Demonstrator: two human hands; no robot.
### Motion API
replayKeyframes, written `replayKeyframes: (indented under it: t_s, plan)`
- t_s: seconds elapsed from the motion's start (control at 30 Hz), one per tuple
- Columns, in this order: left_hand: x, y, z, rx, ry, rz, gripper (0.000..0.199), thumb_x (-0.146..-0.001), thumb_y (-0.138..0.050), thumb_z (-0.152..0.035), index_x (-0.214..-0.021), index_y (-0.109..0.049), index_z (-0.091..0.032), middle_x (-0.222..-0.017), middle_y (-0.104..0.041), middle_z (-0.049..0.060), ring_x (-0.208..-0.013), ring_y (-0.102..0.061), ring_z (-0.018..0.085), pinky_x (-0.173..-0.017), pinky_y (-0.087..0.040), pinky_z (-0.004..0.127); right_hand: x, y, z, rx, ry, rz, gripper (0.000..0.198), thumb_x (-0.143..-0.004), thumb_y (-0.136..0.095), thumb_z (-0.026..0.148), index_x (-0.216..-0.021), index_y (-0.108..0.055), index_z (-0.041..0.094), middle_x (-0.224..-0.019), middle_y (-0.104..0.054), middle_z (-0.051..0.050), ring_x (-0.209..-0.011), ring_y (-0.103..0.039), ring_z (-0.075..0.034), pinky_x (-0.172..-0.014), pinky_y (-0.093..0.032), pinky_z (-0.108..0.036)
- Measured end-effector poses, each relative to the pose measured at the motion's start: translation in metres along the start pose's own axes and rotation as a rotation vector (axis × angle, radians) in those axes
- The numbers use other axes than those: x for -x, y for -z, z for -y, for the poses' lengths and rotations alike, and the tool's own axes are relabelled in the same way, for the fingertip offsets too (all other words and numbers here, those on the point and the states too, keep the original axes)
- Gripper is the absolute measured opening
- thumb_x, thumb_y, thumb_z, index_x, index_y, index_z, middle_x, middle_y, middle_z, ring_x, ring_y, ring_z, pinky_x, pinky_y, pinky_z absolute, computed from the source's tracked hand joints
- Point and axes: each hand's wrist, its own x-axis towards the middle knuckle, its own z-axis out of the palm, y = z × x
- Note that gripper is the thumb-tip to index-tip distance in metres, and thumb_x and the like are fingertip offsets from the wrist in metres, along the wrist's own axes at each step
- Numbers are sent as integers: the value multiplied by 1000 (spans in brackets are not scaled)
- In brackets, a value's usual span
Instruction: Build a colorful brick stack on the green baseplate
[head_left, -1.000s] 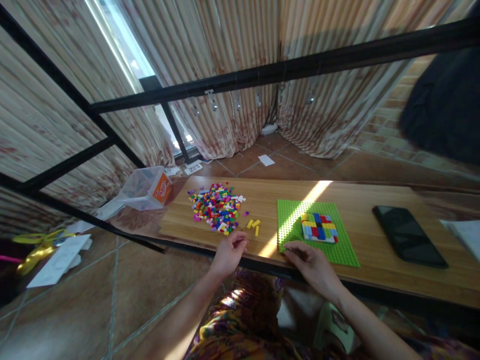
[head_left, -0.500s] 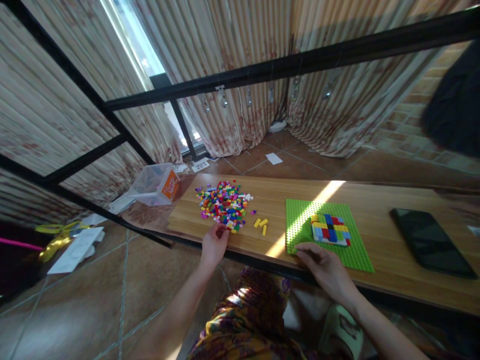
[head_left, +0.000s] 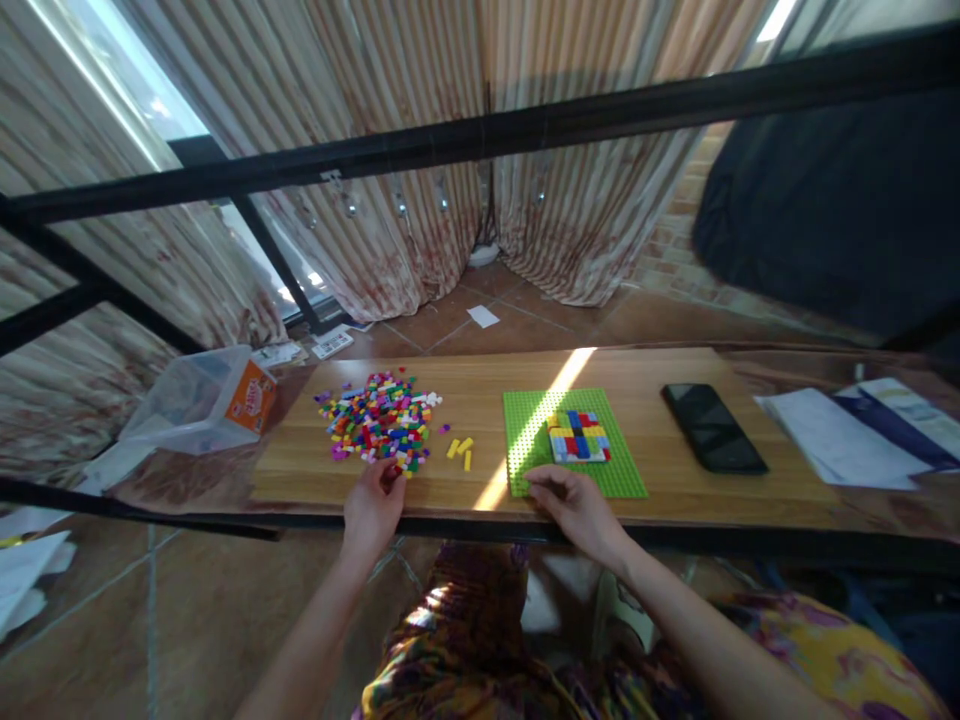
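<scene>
My left hand is at the near edge of a heap of small coloured bricks, its fingertips pinched together. A speck of red shows by those fingertips, but I cannot tell whether it is held. My right hand rests over the near left part of a green baseplate, thumb and forefinger closed at its surface; anything between them is hidden. On the baseplate sits a flat block of built bricks in red, blue, yellow and pale colours. Several loose yellow bricks lie between the heap and the baseplate.
A black phone lies on the wooden board to the right, with papers beyond it. At the left stands a clear plastic box with an orange label. A dark metal bar crosses above the far side.
My view has turned to the right, so everything appears further left and the papers at the right now show. Both hands stay at nearly the same spots by the heap and the baseplate.
</scene>
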Motion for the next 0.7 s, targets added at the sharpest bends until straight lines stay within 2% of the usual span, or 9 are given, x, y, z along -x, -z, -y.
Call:
replayKeyframes:
  t_s: [0.2, 0.37, 0.5, 0.7]
  plan:
    - [1, -8, -6, -45, -68, -19, 27, -82, -56, -23, -107, -63, -18, -96, -68, 6, -81, -64, 18, -72, -49, 28, 0, 0, 0, 23, 11, 4, 20, -84, -54, 32, -91, -68, 20, -84, -70, -4, -78, -62, -18, -71, -48, -31]
    - [6, -15, -14, 25, -129, -24, 25, -81, -57, -16, -105, -65, -18, -93, -70, 6, -82, -65, 17, -73, -50, 28, 2, 1, 0, 121, 40, -3, 22, -86, -52, 35, -93, -68, 20, -86, -71, -4, -78, -64, -19, -69, -49, -31]
    - [10, -20, -15, 118, -191, 6, 30, -82, -55, -13, -109, -64, -19, -98, -70, 6, -85, -65, 16, -77, -51, 28, -2, -2, 6, 286, 188, 9, 20, -89, -50, 32, -93, -67, 22, -93, -70, -5, -84, -64, -20, -74, -49, -31]
    - [18, -24, -15, 251, -230, 63, 30, -82, -55, -14, -110, -64, -21, -99, -71, 4, -84, -66, 14, -78, -53, 26, -17, -20, 6, 436, 347, 25, 20, -91, -47, 31, -91, -65, 22, -93, -69, -5, -78, -65, -18, -69, -50, -29]
